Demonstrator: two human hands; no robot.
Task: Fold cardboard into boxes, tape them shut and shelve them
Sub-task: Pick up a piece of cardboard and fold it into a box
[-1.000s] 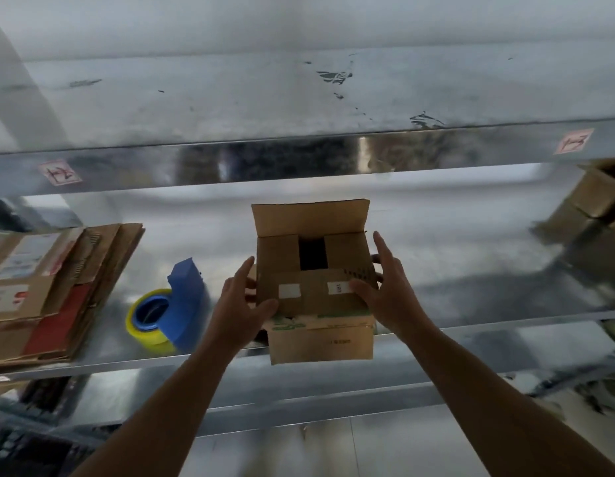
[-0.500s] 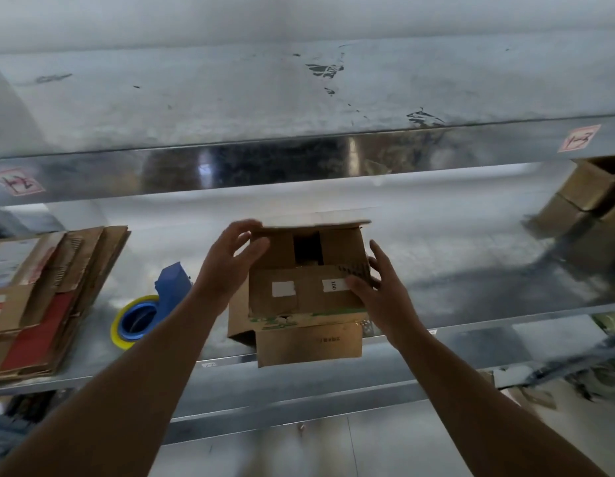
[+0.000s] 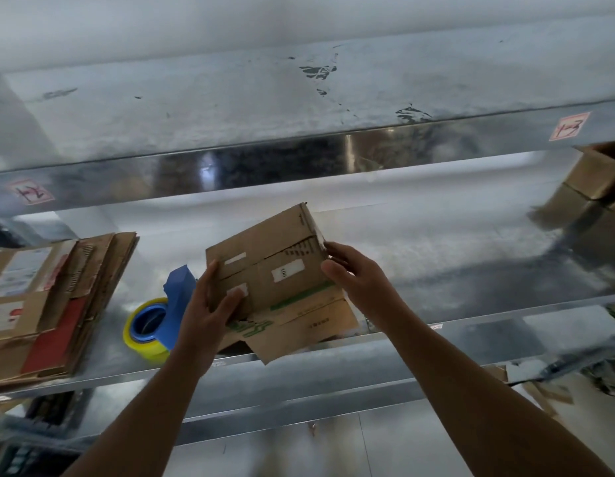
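A small brown cardboard box (image 3: 282, 270) with white labels and green print is tilted at the front edge of the metal shelf (image 3: 471, 270), its top flaps folded down. My left hand (image 3: 206, 315) grips its left side, thumb pressed on the near flap. My right hand (image 3: 354, 277) holds its right edge with fingers wrapped behind. A blue tape dispenser with yellow-rimmed tape (image 3: 158, 315) lies on the shelf just left of the box.
A stack of flattened cardboard (image 3: 48, 304) lies at the shelf's left end. Several folded boxes (image 3: 598, 187) are piled at the far right. An upper metal shelf (image 3: 299, 108) overhangs, with labels on its front lip. Debris lies on the floor at lower right.
The far flap, upright a second ago, has been folded down. The box has turned counterclockwise and tilted. My left hand dropped from the top flap to the box's left side.
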